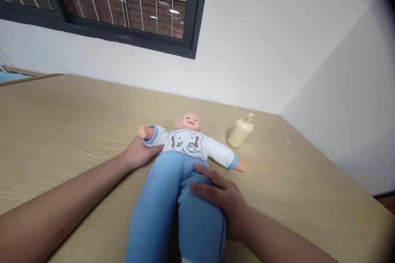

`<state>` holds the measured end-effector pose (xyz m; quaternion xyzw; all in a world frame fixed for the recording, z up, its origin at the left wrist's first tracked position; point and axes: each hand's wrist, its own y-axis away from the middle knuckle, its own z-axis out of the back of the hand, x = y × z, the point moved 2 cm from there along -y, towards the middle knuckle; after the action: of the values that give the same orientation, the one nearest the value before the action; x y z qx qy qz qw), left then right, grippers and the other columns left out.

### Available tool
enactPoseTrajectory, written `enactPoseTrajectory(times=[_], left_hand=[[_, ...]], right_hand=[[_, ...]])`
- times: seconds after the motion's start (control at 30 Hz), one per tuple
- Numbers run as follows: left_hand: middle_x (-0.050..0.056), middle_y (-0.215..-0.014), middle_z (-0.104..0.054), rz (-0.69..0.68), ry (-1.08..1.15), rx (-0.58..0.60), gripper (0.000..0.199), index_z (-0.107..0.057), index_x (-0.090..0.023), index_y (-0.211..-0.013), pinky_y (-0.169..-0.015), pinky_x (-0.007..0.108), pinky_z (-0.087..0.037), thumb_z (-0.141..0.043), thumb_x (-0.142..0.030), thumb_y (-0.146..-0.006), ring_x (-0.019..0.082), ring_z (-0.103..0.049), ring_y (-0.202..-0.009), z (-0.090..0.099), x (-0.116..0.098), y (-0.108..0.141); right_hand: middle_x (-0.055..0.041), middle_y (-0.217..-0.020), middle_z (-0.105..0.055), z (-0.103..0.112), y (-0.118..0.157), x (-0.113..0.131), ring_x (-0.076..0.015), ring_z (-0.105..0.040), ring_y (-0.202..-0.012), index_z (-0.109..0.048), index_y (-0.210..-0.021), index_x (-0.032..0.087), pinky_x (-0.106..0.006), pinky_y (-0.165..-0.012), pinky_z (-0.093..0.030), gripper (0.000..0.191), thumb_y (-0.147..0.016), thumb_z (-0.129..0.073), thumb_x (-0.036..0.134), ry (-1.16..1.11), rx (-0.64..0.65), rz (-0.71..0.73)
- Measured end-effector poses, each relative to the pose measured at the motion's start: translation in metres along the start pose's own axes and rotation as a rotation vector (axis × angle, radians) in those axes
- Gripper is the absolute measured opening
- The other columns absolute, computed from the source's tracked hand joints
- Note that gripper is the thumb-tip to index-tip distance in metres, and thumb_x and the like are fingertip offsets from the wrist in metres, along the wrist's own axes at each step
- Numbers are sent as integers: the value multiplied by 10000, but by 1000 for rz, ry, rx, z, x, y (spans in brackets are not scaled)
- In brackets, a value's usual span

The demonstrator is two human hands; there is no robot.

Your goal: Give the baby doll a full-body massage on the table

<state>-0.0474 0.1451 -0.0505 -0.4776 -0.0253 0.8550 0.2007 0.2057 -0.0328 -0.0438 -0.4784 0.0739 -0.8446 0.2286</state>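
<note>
A baby doll (187, 141) lies on its back, head away from me, in a white top with an elephant picture and blue trousers. Its arms are spread to both sides. At the doll's waist on the left is my left hand (142, 153), closed against its side with the thumb on the cloth and the other fingers mostly hidden under the sleeve. My right hand (226, 197) grips the trouser leg on the right, two fingers showing across the thigh. The doll's feet are out of view at the bottom.
A cream pump bottle (240, 132) stands on the wooden table (293, 181), right of the doll's head. Further right lies a thin pale strip (288, 139). Behind the table rises a white wall (240, 49) with a dark-framed, barred window (193, 20).
</note>
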Motion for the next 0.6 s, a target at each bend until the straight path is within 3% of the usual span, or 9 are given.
enactPoseTrajectory(times=[0.1, 0.2, 0.37, 0.47, 0.6], left_hand=[[47, -1087, -762, -79, -170, 38, 340, -707, -232, -1040, -810, 366, -559, -655, -474, -807, 321, -708, -1009, -3, -12, 7], [13, -1117, -752, -136, -335, 82, 291, -694, -273, -1102, -804, 335, -533, -596, -380, -850, 289, -715, -981, -5, -23, 13], [14, -1216, -718, -206, -472, 148, 368, -662, -281, -1175, -819, 334, -515, -588, -324, -817, 280, -698, -1021, -6, -32, 15], [31, -1229, -709, -195, -513, 150, 371, -654, -270, -1163, -786, 339, -513, -592, -334, -803, 289, -684, -1051, -8, -33, 15], [16, -1201, -720, -202, -449, 140, 346, -667, -279, -1140, -804, 332, -513, -589, -314, -805, 279, -685, -1044, -8, -32, 15]], right_hand=[[-20, -1308, -663, 4, -6, -2, -282, -605, -1269, -707, -1227, 378, -467, -1106, -478, 398, -833, -742, 428, -265, -236, -340], [-37, -1176, -688, 0, -15, 0, -260, -670, -1138, -620, -1343, 352, -415, -955, -579, 465, -896, -662, 475, -358, -360, -467], [11, -973, -656, -7, -28, -3, -199, -665, -985, -649, -1276, 295, -286, -844, -559, 604, -718, -858, 398, -748, -555, -723], [18, -950, -643, -8, -31, -7, -182, -647, -956, -660, -1260, 296, -272, -830, -536, 612, -694, -873, 387, -779, -554, -752], [-24, -1024, -664, -5, -30, -18, -212, -655, -988, -686, -1241, 269, -325, -869, -544, 524, -765, -803, 457, -522, -450, -604]])
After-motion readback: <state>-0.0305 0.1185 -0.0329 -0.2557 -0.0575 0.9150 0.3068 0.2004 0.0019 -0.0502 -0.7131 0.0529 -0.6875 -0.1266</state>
